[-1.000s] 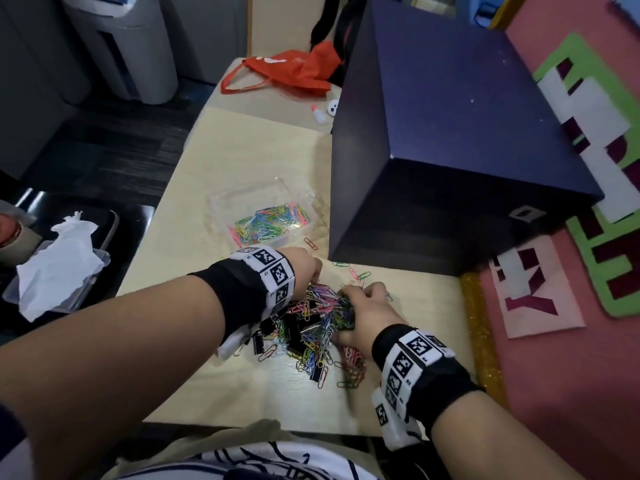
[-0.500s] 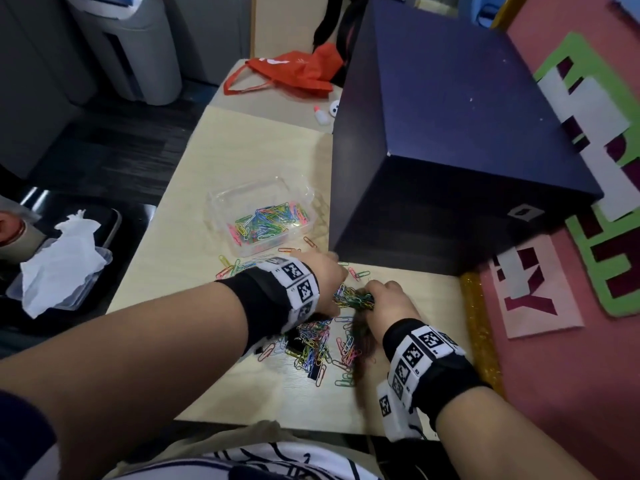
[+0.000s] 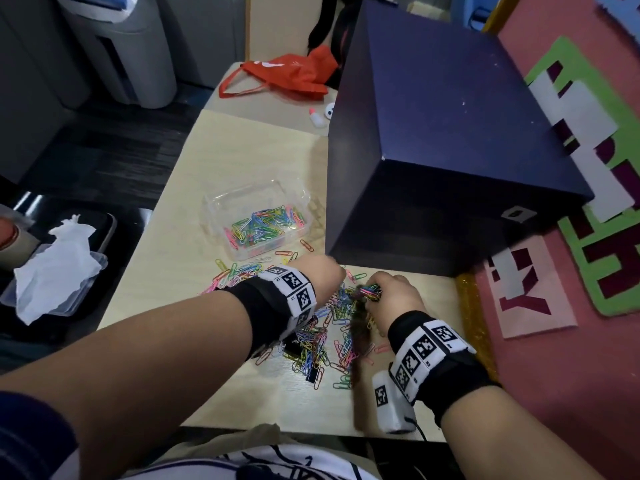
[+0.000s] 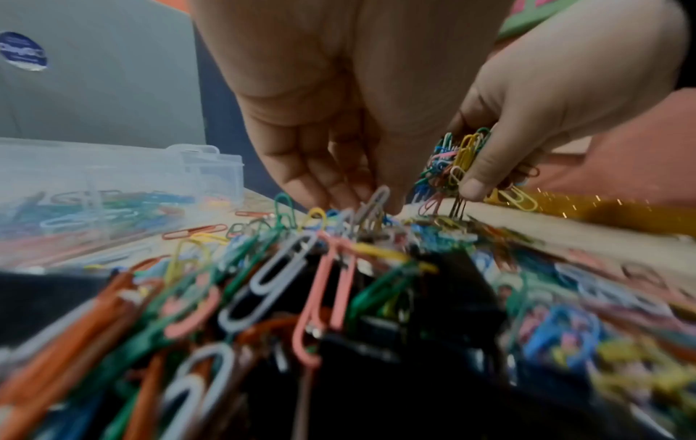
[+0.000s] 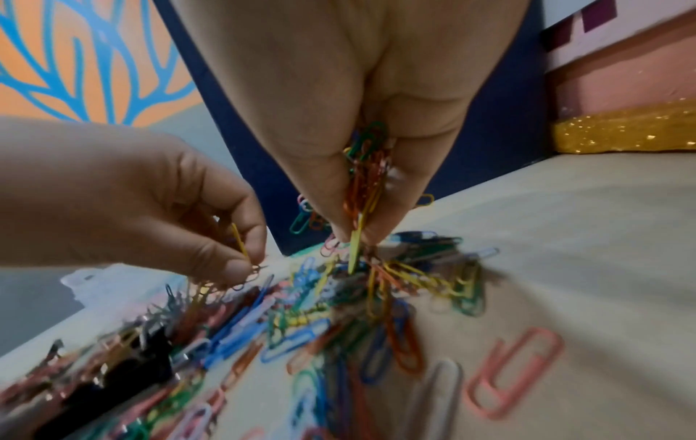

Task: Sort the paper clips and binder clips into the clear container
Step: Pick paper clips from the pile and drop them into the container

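A pile of coloured paper clips [image 3: 322, 337] mixed with black binder clips [image 3: 313, 374] lies on the pale table [image 3: 242, 157] near its front edge. My right hand [image 3: 391, 296] grips a bunch of paper clips [image 5: 367, 178] just above the pile's far end. My left hand [image 5: 248, 259] is close beside it and pinches a yellow paper clip [image 5: 239, 241] with a few clips hanging below. The clear container [image 3: 221, 202] sits just beyond the pile, open, with several coloured paper clips [image 3: 266, 225] inside. More loose clips [image 3: 235, 271] lie between it and my left wrist.
A big dark blue box [image 3: 450, 133] stands right behind the hands and beside the container. A gold glitter strip [image 3: 471, 323] lines the table's right edge. A red bag [image 3: 287, 74] and small white bottle [image 3: 317, 117] lie farther back. A tissue in a tray [image 3: 55, 268] sits off the table's left.
Both hands have come out of the pile's middle and moved toward the blue box. The right hand has lifted a bunch of paper clips; the left now pinches a clip.
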Demonstrator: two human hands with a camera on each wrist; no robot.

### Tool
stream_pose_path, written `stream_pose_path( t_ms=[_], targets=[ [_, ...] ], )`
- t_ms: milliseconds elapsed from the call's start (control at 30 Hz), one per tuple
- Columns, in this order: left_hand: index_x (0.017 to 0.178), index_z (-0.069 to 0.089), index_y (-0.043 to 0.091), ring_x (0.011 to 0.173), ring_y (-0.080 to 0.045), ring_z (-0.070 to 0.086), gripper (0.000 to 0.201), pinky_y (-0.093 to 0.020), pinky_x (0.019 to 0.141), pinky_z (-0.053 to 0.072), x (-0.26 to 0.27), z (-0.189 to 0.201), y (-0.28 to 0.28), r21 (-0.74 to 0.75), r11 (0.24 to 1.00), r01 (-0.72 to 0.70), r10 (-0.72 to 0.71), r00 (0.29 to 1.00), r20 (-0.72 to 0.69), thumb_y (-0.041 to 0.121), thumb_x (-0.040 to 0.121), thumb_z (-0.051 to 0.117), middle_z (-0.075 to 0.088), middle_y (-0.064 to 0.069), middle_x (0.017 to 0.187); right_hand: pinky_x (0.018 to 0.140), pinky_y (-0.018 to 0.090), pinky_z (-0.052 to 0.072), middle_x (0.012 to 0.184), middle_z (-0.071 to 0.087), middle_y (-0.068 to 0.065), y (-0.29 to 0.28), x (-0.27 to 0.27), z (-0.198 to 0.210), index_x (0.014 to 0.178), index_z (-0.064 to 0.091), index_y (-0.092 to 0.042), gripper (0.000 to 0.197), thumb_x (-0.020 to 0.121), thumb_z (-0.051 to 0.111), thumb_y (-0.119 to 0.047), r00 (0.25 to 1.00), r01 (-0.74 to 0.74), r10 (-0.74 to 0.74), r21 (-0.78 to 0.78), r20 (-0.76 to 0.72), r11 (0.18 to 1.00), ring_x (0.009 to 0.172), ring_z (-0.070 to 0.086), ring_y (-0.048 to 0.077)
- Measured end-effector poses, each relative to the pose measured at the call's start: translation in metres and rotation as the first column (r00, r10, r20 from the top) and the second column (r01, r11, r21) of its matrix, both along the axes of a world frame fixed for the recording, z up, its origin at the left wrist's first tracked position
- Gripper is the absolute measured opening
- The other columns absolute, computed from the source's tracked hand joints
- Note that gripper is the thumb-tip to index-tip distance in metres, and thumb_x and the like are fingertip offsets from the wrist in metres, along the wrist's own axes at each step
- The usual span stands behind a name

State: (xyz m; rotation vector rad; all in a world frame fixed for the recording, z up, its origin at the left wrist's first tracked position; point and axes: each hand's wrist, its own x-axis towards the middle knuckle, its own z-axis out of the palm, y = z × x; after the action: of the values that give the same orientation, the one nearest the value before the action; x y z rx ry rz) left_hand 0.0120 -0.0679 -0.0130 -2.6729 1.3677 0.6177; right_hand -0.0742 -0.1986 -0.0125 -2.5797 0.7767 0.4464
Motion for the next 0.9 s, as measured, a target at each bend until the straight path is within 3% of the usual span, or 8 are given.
stream_pose_path(
  t_ms=[167, 300, 367, 467, 633, 767, 833, 900],
  targets=[
    [0.104, 0.064, 0.018, 0.101, -0.025, 0.059, 0.018, -0.030, 0.079, 0.044, 0.017, 0.011, 0.015, -0.252, 0.954, -0.162, 0.139, 0.985, -0.105, 0.016, 0.089, 0.054, 0.064, -0.005, 0.106, 0.078, 0.019, 0.037, 0.116, 0.052, 0.004, 0.010, 0.015, 0.015, 0.113, 0.059, -0.026, 0.029, 0.086, 0.064, -0.017, 0.997, -0.076, 0.076, 0.024, -0.003, 0.997, 0.092, 0.053, 0.019],
    [0.105, 0.066, 0.020, 0.103, -0.021, 0.058, 0.018, -0.030, 0.087, 0.042, 0.036, 0.021, 0.041, -0.385, 0.891, -0.239, 0.217, 0.971, -0.100, 0.021, 0.088, 0.059, 0.064, -0.002, 0.107, 0.082, 0.027, 0.049, 0.108, 0.063, 0.005, 0.032, 0.029, 0.019, 0.101, 0.060, -0.030, 0.026, 0.080, 0.071, -0.020, 0.991, -0.131, 0.132, 0.119, -0.005, 0.984, 0.091, 0.062, 0.023],
    [0.103, 0.067, 0.020, 0.102, -0.021, 0.059, 0.017, -0.029, 0.087, 0.042, 0.048, 0.025, 0.056, -0.407, 0.866, -0.290, 0.271, 0.957, -0.106, 0.022, 0.087, 0.061, 0.064, -0.002, 0.107, 0.082, 0.032, 0.053, 0.104, 0.066, 0.006, 0.044, 0.039, 0.019, 0.099, 0.061, -0.030, 0.026, 0.079, 0.073, -0.019, 0.989, -0.150, 0.150, 0.161, 0.014, 0.975, 0.089, 0.065, 0.025],
    [0.100, 0.068, 0.020, 0.098, -0.022, 0.060, 0.015, -0.029, 0.085, 0.043, 0.066, 0.030, 0.078, -0.426, 0.824, -0.373, 0.362, 0.926, -0.109, 0.022, 0.085, 0.063, 0.065, -0.003, 0.101, 0.075, 0.025, 0.050, 0.103, 0.068, 0.003, 0.061, 0.058, 0.024, 0.110, 0.063, -0.027, 0.033, 0.080, 0.073, -0.021, 0.983, -0.183, 0.177, 0.188, 0.053, 0.965, 0.082, 0.064, 0.020],
    [0.099, 0.069, 0.019, 0.095, -0.023, 0.062, 0.015, -0.027, 0.080, 0.044, 0.087, 0.027, 0.104, -0.419, 0.778, -0.468, 0.468, 0.877, -0.111, 0.021, 0.085, 0.065, 0.068, -0.003, 0.099, 0.058, 0.021, 0.046, 0.081, 0.065, 0.000, 0.081, 0.100, 0.028, 0.114, 0.062, -0.025, 0.034, 0.083, 0.071, -0.016, 0.986, -0.139, 0.111, 0.244, 0.127, 0.960, 0.056, 0.058, 0.014],
    [0.104, 0.069, 0.018, 0.099, -0.023, 0.062, 0.019, -0.028, 0.086, 0.046, 0.095, 0.018, 0.112, -0.392, 0.761, -0.517, 0.502, 0.852, -0.149, 0.019, 0.086, 0.064, 0.069, -0.004, 0.103, 0.055, 0.012, 0.045, 0.097, 0.063, 0.001, 0.092, 0.134, 0.023, 0.119, 0.060, -0.024, 0.040, 0.081, 0.071, -0.015, 0.986, -0.092, 0.057, 0.226, 0.158, 0.970, 0.066, 0.059, 0.014],
    [0.108, 0.068, 0.019, 0.101, -0.021, 0.062, 0.022, -0.028, 0.089, 0.046, 0.098, 0.014, 0.114, -0.402, 0.744, -0.534, 0.512, 0.842, -0.172, 0.016, 0.087, 0.060, 0.070, -0.004, 0.106, 0.075, 0.022, 0.055, 0.117, 0.064, 0.004, 0.095, 0.145, 0.020, 0.122, 0.057, -0.022, 0.047, 0.078, 0.074, -0.018, 0.984, -0.048, -0.003, 0.280, 0.176, 0.959, 0.089, 0.066, 0.019],
    [0.112, 0.066, 0.020, 0.102, -0.021, 0.062, 0.026, -0.028, 0.090, 0.046, 0.100, 0.011, 0.115, -0.397, 0.739, -0.544, 0.515, 0.836, -0.187, 0.014, 0.090, 0.056, 0.069, -0.002, 0.110, 0.100, 0.033, 0.046, 0.131, 0.057, 0.003, 0.097, 0.150, 0.020, 0.136, 0.047, -0.017, 0.060, 0.082, 0.072, -0.024, 0.989, -0.047, 0.005, 0.285, 0.146, 0.958, 0.115, 0.059, 0.024]
  ],
)
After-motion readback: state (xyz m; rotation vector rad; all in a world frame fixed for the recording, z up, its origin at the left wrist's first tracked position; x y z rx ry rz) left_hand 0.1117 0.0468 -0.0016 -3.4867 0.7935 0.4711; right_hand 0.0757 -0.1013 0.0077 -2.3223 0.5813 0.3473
